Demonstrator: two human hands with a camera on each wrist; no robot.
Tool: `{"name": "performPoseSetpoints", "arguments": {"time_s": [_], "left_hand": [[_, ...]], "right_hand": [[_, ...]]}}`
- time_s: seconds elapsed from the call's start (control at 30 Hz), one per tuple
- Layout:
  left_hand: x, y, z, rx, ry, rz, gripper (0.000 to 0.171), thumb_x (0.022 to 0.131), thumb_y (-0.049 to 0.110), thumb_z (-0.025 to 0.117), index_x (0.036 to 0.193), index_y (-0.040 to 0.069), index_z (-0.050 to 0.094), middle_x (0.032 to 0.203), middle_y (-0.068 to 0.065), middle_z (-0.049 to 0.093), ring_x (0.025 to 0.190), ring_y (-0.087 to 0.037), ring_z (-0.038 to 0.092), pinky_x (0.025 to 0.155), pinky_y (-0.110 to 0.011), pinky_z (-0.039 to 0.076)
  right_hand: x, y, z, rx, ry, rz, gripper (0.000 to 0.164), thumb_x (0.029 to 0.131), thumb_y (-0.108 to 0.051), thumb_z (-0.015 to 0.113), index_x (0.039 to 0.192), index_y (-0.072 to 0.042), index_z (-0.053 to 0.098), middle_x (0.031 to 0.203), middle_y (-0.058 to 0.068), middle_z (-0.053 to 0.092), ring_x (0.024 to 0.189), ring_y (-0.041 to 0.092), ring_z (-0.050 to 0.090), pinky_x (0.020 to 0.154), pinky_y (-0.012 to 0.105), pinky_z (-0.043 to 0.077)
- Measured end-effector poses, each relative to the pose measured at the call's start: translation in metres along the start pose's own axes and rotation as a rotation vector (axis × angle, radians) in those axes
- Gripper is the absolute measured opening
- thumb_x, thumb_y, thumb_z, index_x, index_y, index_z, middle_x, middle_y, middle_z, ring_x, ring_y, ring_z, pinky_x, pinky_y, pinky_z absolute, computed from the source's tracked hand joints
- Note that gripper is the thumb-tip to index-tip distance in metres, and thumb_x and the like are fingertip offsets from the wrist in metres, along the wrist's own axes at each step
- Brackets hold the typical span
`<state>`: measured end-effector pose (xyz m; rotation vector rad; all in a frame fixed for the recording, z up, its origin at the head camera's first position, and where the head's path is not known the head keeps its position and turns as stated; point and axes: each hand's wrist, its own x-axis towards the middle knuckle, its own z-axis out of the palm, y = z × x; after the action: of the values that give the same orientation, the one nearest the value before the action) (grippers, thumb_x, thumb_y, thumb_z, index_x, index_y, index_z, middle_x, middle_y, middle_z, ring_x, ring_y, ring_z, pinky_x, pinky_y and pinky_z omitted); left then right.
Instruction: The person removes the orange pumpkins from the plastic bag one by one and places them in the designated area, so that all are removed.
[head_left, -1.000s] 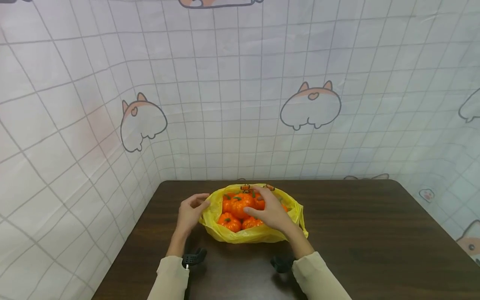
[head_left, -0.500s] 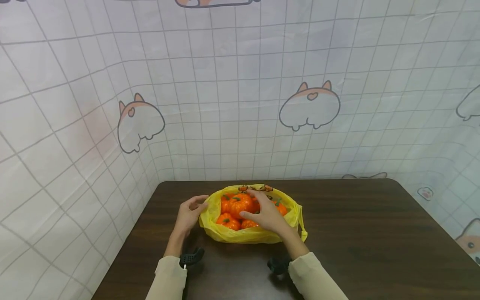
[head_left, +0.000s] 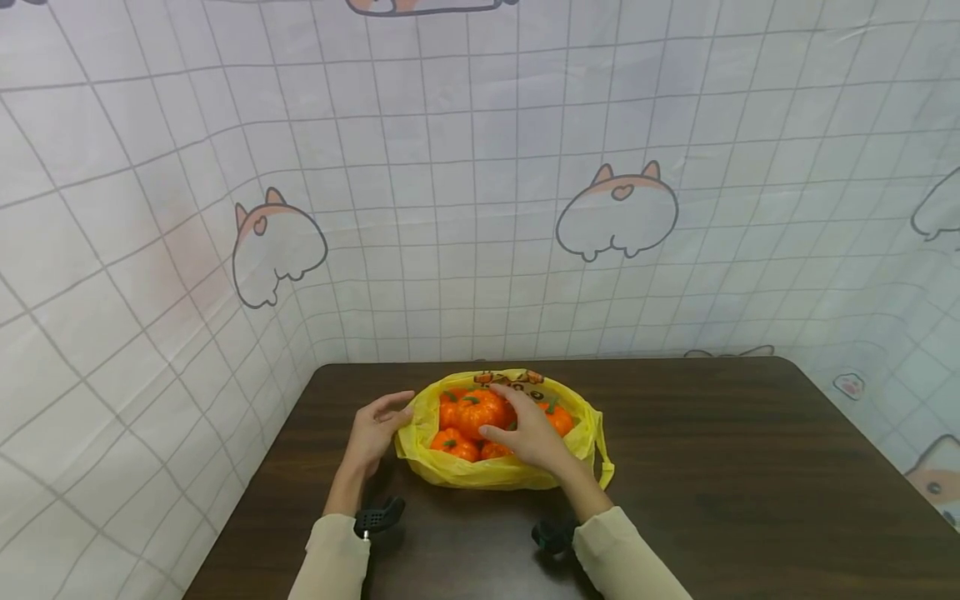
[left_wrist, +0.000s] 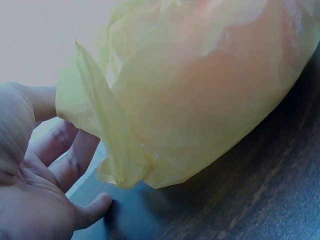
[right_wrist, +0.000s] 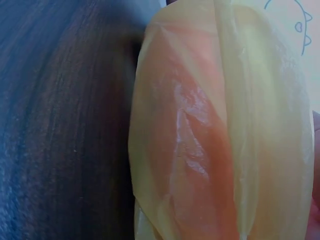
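Observation:
Several glossy orange pumpkins with green stems lie in an open yellow plastic bag (head_left: pixel 487 477) on the table. One larger pumpkin (head_left: pixel 480 414) sits on top near the middle. My right hand (head_left: pixel 534 433) reaches over the bag's front rim, thumb and fingers spread at this pumpkin's right side; whether they touch it I cannot tell. My left hand (head_left: pixel 375 429) is at the bag's left edge, fingers loosely bent. In the left wrist view, its fingertips go behind a loose flap (left_wrist: pixel 112 135) of the bag. The right wrist view shows mostly the bag's side (right_wrist: pixel 190 125), the pumpkins' orange showing through.
The dark brown table (head_left: pixel 712 475) extends to the right of the bag. A pale grid-patterned sheet (head_left: pixel 450 208) with cartoon dogs hangs behind and on the left. Black wrist devices (head_left: pixel 381 517) sit under both wrists. A bag handle loop (head_left: pixel 606 467) hangs at the right.
My right hand has shifted slightly left and nearer to me over the pumpkins, so a pumpkin on the right shows more. The left hand stays at the bag's edge. The head view has drifted slightly.

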<state>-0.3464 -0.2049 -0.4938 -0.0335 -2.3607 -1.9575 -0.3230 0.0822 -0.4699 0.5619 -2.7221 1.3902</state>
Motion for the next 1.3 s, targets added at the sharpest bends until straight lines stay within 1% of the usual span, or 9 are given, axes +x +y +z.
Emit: {"name": "performPoseSetpoints", "arguments": {"time_s": [0.1, 0.17, 0.27, 0.33, 0.4, 0.53, 0.73, 1.0, 1.3], "left_hand": [[-0.004, 0.006, -0.002, -0.029, -0.026, -0.024, 0.042, 0.100, 0.013, 0.066, 0.140, 0.003, 0.061, 0.112, -0.018, 0.076, 0.088, -0.012, 0.070, 0.078, -0.026, 0.058], [-0.004, 0.006, -0.003, -0.050, -0.036, -0.031, 0.042, 0.100, 0.013, 0.066, 0.141, 0.003, 0.060, 0.113, -0.017, 0.076, 0.088, -0.011, 0.070, 0.077, -0.025, 0.058], [-0.002, 0.004, -0.005, -0.088, -0.052, -0.042, 0.044, 0.101, 0.011, 0.065, 0.143, 0.002, 0.058, 0.107, -0.010, 0.077, 0.085, -0.010, 0.070, 0.076, -0.025, 0.058], [0.002, -0.003, -0.005, -0.119, -0.054, -0.039, 0.044, 0.100, 0.012, 0.066, 0.143, 0.003, 0.058, 0.101, -0.003, 0.077, 0.084, -0.008, 0.070, 0.077, -0.025, 0.058], [0.002, -0.004, -0.006, -0.148, -0.065, -0.047, 0.046, 0.101, 0.011, 0.065, 0.145, 0.002, 0.056, 0.097, 0.002, 0.077, 0.083, -0.007, 0.070, 0.077, -0.025, 0.058], [0.003, -0.004, -0.007, -0.183, -0.083, -0.061, 0.047, 0.101, 0.009, 0.063, 0.146, -0.001, 0.052, 0.095, 0.004, 0.076, 0.085, -0.007, 0.070, 0.080, -0.025, 0.058], [0.004, -0.005, -0.008, -0.182, -0.095, -0.062, 0.043, 0.102, 0.008, 0.060, 0.145, 0.002, 0.055, 0.097, 0.003, 0.076, 0.089, -0.008, 0.070, 0.083, -0.025, 0.057], [0.004, -0.006, -0.011, -0.157, -0.121, -0.066, 0.042, 0.102, 0.012, 0.062, 0.143, 0.006, 0.058, 0.102, 0.001, 0.076, 0.093, -0.011, 0.070, 0.085, -0.028, 0.058], [0.001, -0.006, -0.013, -0.149, -0.139, -0.059, 0.044, 0.101, 0.013, 0.065, 0.143, 0.006, 0.059, 0.097, 0.004, 0.076, 0.093, -0.012, 0.070, 0.085, -0.028, 0.058]], "right_hand": [[0.001, 0.002, 0.002, -0.002, 0.005, -0.005, 0.072, 0.094, -0.038, 0.075, 0.155, -0.017, 0.044, 0.159, 0.012, 0.045, 0.147, 0.038, 0.041, 0.119, 0.059, 0.033], [0.000, 0.003, 0.003, 0.009, 0.004, -0.004, 0.072, 0.094, -0.038, 0.075, 0.155, -0.018, 0.044, 0.159, 0.012, 0.044, 0.147, 0.038, 0.041, 0.119, 0.060, 0.033], [0.000, 0.003, 0.003, 0.039, 0.002, 0.002, 0.071, 0.094, -0.038, 0.075, 0.155, -0.019, 0.044, 0.159, 0.012, 0.043, 0.147, 0.039, 0.040, 0.119, 0.061, 0.033], [0.000, 0.004, 0.003, 0.061, 0.001, 0.007, 0.071, 0.094, -0.038, 0.075, 0.155, -0.020, 0.045, 0.160, 0.012, 0.043, 0.147, 0.039, 0.040, 0.118, 0.061, 0.033], [-0.001, 0.005, 0.003, 0.077, 0.004, 0.008, 0.070, 0.093, -0.037, 0.075, 0.155, -0.020, 0.045, 0.159, 0.012, 0.043, 0.147, 0.038, 0.040, 0.118, 0.061, 0.033], [-0.001, 0.006, 0.003, 0.099, 0.014, 0.008, 0.069, 0.093, -0.036, 0.076, 0.154, -0.021, 0.046, 0.158, 0.011, 0.044, 0.146, 0.037, 0.042, 0.118, 0.059, 0.034], [-0.001, 0.007, 0.003, 0.126, 0.014, 0.022, 0.069, 0.093, -0.038, 0.076, 0.153, -0.023, 0.046, 0.156, 0.011, 0.045, 0.142, 0.036, 0.046, 0.116, 0.058, 0.038], [-0.002, 0.008, 0.001, 0.159, 0.025, 0.030, 0.067, 0.092, -0.037, 0.077, 0.151, -0.023, 0.048, 0.152, 0.007, 0.051, 0.133, 0.031, 0.053, 0.111, 0.055, 0.044], [-0.003, 0.008, -0.004, 0.236, 0.006, 0.041, 0.068, 0.092, -0.036, 0.077, 0.152, -0.025, 0.047, 0.154, 0.007, 0.048, 0.135, 0.033, 0.052, 0.106, 0.055, 0.048]]}}
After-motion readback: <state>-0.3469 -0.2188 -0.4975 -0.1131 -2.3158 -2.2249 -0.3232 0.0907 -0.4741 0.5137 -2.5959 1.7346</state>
